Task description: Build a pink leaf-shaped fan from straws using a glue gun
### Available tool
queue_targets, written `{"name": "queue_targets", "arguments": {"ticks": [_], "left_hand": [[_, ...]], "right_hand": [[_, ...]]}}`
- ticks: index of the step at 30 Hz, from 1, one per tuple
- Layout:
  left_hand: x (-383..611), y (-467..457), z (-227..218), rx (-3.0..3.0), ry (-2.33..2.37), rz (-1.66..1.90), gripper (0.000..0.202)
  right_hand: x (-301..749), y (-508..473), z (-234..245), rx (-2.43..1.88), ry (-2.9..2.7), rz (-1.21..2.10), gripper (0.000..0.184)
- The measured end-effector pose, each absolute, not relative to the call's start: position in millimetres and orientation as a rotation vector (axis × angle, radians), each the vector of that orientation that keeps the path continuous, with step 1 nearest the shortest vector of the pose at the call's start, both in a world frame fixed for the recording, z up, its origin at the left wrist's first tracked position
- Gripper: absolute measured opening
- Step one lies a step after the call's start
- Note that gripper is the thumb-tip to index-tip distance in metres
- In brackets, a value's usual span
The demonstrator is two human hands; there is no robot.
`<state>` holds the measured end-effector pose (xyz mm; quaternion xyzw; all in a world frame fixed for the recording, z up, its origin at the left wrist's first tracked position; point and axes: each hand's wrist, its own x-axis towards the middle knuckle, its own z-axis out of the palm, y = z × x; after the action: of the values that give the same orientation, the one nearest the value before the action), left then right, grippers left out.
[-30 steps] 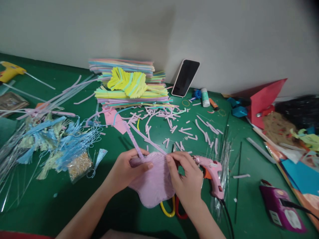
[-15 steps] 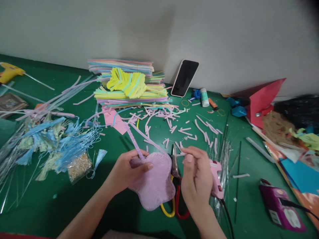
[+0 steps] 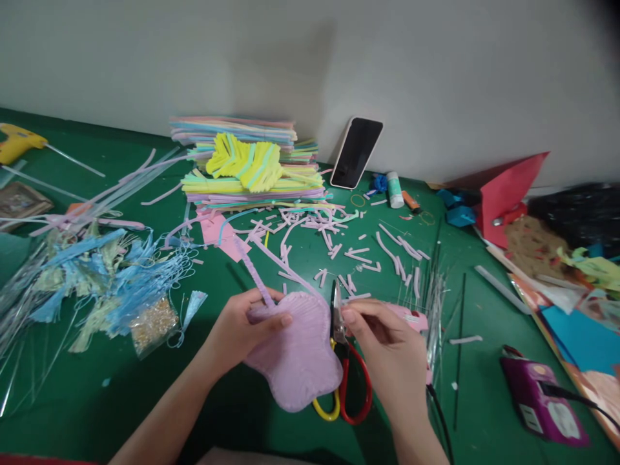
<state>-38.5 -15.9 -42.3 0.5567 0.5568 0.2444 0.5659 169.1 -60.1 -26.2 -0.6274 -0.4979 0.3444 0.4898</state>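
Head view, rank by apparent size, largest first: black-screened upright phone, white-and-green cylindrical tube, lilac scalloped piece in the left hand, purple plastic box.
1. Lilac scalloped piece
2. Purple plastic box
3. Black-screened phone
4. White-and-green tube
Apparent size only; the phone and tube are farther back.

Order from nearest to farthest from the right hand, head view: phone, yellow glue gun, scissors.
1. Scissors, just left of the right hand.
2. Phone, beyond it, by the wall.
3. Yellow glue gun, at the far left.
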Motion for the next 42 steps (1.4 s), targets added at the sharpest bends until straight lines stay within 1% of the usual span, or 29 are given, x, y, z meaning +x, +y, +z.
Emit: {"name": "queue_targets", "arguments": {"ticks": [4,6,8,9,11,12,14,17,21,28,33,37,42], "left_hand": [[-38.6,-15.0,-40.0,1.305,1.311,0.573,0.035],[-38.6,-15.0,-39.4,1.319,1.318,0.572,0.035],[-38.5,-15.2,-39.5,1.330,1.322,0.573,0.035],[-38.5,-15.3,-39.6,1.329,1.318,0.573,0.035],[-38.4,-15.5,-40.1,1.323,1.311,0.574,0.035],[-38.4,-15.6,-40.3,1.321,1.307,0.575,0.036],[-38.2,-16.0,-41.0,1.315,1.300,0.573,0.037],[-37.9,-16.8,-41.6,1.286,1.279,0.564,0.038],[-36.8,-17.5,-39.6,1.272,1.266,0.560,0.038],[-34.8,-17.2,-33.5,1.252,1.230,0.550,0.035],[-34.3,-17.1,-31.7,1.238,1.211,0.564,0.034],[-34.8,-17.0,-31.7,1.249,1.215,0.566,0.034],[-34.8,-17.4,-33.5,1.281,1.241,0.550,0.033]], "right_hand": [[167.3,-63.8,-26.5,-1.511,-1.099,0.876,0.031],[166.8,-66.2,-26.2,-1.583,-1.159,0.854,0.040],[166.7,-67.4,-26.3,-1.677,-1.278,0.775,0.045],[166.7,-67.3,-26.8,-1.694,-1.323,0.721,0.042],[166.4,-65.2,-28.2,-1.668,-1.352,0.651,0.021],[166.0,-63.6,-29.0,-1.640,-1.342,0.652,0.013],[164.4,-60.1,-30.4,-1.599,-1.308,0.719,0.019],[160.8,-56.4,-31.2,-1.573,-1.279,0.828,0.012],[155.9,-55.3,-30.3,-1.592,-1.195,0.885,0.008],[155.4,-54.9,-29.4,-1.601,-1.041,1.083,0.014],[155.2,-53.8,-29.0,-1.557,-1.022,1.071,0.019],[155.8,-53.0,-28.3,-1.570,-1.118,1.008,0.009],[156.1,-53.8,-27.2,-1.583,-1.326,0.826,0.008]]}}
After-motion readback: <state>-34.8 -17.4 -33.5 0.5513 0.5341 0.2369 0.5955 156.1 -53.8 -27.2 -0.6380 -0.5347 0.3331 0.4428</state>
